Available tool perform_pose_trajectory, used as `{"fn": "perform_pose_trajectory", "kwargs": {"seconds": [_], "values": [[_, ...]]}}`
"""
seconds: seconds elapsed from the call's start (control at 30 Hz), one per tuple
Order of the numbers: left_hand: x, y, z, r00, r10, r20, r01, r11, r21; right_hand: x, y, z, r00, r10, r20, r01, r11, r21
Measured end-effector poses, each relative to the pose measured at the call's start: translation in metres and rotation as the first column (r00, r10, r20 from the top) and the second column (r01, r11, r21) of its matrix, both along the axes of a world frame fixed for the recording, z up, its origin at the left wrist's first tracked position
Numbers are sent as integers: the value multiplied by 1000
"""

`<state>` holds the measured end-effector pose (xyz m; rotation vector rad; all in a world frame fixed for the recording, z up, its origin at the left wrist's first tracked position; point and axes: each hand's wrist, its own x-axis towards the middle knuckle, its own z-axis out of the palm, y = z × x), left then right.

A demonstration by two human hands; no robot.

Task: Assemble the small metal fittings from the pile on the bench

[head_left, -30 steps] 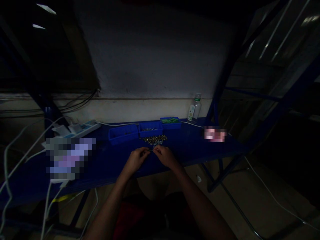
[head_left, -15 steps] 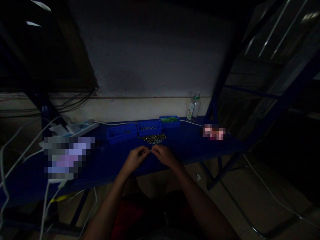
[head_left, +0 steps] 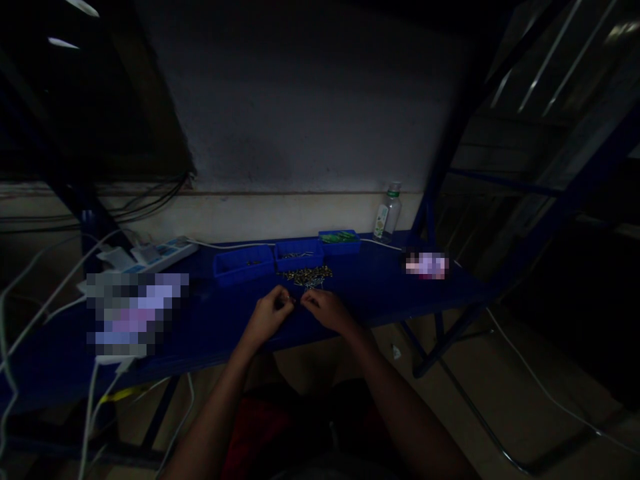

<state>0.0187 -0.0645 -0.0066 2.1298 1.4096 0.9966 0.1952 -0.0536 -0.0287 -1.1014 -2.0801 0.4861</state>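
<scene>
Both hands, left hand (head_left: 270, 312) and right hand (head_left: 324, 309), pinch something tiny by the screws (head_left: 306, 275); next probably needs fine fingertip alignment.

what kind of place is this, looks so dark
Probably a small workshop assembly bench: a blue metal shelf-table, blue parts trays, a pile of small metal parts, and a power strip.

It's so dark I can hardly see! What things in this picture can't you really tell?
- What the left hand and right hand pinch: too small and dark, head view.
- The small metal parts in the pile: too tiny to name.
- Contents of the left blue tray: lost in shadow.
- Two pixelated patches on the blue table: blurred out.
- Bottle label: too small to read.
</scene>
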Motion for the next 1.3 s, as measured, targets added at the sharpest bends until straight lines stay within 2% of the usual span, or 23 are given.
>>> {"fn": "perform_pose_trajectory", "kwargs": {"seconds": [0.33,0.6,0.77,0.9,1.1,1.3], "values": [[2,0,-1,990,-137,17,137,990,-27,0,-1,0,999,-34,-41,32,999,-43],[0,2,-2,989,-142,-34,142,990,-1,0,-1,0,999,-13,-48,11,999,-39],[1,2,-2,997,-79,-24,78,997,-13,1,1,1,995,-43,-85,38,998,-54],[0,2,-2,997,-77,-22,77,997,-4,1,1,-1,992,-74,-99,69,996,-55],[0,0,-1,998,-64,13,64,998,6,0,4,-5,996,-45,-78,44,999,-23],[1,-2,1,992,-108,62,109,994,-10,-1,3,-5,999,-20,-27,20,1000,-10]]}}
